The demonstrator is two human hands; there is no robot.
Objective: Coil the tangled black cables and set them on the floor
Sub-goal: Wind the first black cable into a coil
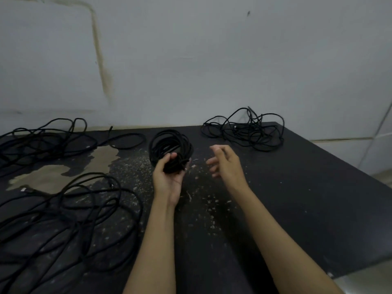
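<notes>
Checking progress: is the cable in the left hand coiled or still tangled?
Coiled. The cable bundle forms neat round loops, gripped at the bottom by the left hand. The right hand is open beside it, holding nothing.

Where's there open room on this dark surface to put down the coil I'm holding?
Bare room lies right of the right hand, below the far tangle, out to the surface's edge. The left side is crowded with loose cables. The left hand holds the coil.

Two bare forearms, left hand (167, 179), right hand (224, 162), no sleeves
</notes>
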